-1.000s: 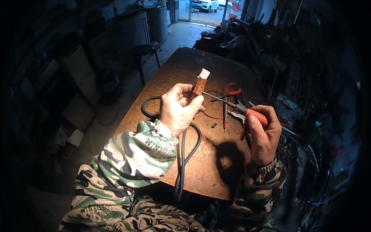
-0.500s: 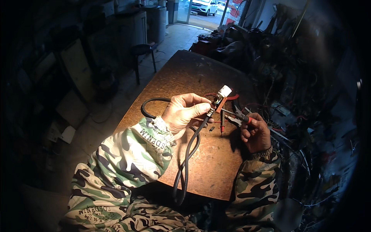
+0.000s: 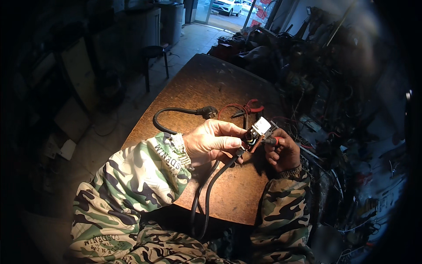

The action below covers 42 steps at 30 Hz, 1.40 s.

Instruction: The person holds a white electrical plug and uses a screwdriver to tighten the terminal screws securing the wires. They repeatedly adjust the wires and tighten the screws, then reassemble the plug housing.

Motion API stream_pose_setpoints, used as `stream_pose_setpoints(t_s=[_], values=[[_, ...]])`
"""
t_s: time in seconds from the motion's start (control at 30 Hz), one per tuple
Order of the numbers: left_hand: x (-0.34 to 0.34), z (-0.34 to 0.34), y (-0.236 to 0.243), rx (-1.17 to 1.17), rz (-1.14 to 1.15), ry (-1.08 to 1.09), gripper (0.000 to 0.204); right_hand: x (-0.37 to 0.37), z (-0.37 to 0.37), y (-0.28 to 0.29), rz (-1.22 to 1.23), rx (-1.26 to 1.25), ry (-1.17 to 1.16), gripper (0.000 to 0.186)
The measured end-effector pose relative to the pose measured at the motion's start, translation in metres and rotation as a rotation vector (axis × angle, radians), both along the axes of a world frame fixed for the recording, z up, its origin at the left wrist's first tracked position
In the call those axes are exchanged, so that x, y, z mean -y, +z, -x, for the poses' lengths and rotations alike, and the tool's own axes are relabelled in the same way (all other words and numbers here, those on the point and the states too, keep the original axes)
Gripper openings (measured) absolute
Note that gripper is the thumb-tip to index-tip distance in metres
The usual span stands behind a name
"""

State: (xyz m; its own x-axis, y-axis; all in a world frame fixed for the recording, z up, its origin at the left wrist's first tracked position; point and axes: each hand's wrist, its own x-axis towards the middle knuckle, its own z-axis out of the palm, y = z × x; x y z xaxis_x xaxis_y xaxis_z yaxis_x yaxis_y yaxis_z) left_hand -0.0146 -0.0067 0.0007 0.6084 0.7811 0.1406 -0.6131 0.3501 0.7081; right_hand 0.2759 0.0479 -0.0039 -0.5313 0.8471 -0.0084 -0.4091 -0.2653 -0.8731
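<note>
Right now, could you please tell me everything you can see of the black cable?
The black cable is thick and rubbery-looking. Its dark plug lies on the brown table, beyond the left hand. From the plug it arcs leftward and disappears behind the left sleeve. Two lengths show again below the hand, running down past the table's near edge in a hanging loop. One rises to the white-ended connector, where thin wires show; the left hand grips around there.

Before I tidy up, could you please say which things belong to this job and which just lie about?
In hand:
- left hand: white-ended connector, black cable
- right hand: red-handled screwdriver

Seemingly just about:
- red-handled tool
- dark stool
- white car outside
</note>
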Motion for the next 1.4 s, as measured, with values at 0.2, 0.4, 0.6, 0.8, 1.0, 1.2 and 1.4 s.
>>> stream_pose_setpoints(t_s=[0.2,0.4,0.6,0.8,1.0,1.2,1.4], values=[[0.003,-0.007,0.004,0.057,0.047,0.023,0.027,-0.003,-0.004,-0.004,0.006,-0.004,0.004,0.025],[0.002,-0.004,0.005,0.057,0.052,0.039,0.029,0.002,0.004,0.001,0.028,-0.002,-0.05,0.024],[0.005,-0.003,0.006,0.05,0.041,0.054,0.027,-0.006,-0.007,-0.005,-0.007,-0.005,0.046,0.024],[0.003,-0.007,0.0,0.049,0.044,0.072,0.025,0.0,0.004,0.001,0.004,-0.018,-0.026,0.025],[0.001,-0.006,0.003,0.087,0.073,0.033,0.025,-0.003,0.005,-0.003,-0.131,-0.017,-0.102,0.021],[0.003,0.0,0.006,0.062,0.055,0.073,0.024,-0.003,0.012,-0.001,-0.11,-0.034,0.029,0.019],[-0.001,-0.008,0.004,0.119,0.113,0.054,0.024,-0.004,-0.004,-0.009,-0.118,-0.018,-0.031,0.024]])
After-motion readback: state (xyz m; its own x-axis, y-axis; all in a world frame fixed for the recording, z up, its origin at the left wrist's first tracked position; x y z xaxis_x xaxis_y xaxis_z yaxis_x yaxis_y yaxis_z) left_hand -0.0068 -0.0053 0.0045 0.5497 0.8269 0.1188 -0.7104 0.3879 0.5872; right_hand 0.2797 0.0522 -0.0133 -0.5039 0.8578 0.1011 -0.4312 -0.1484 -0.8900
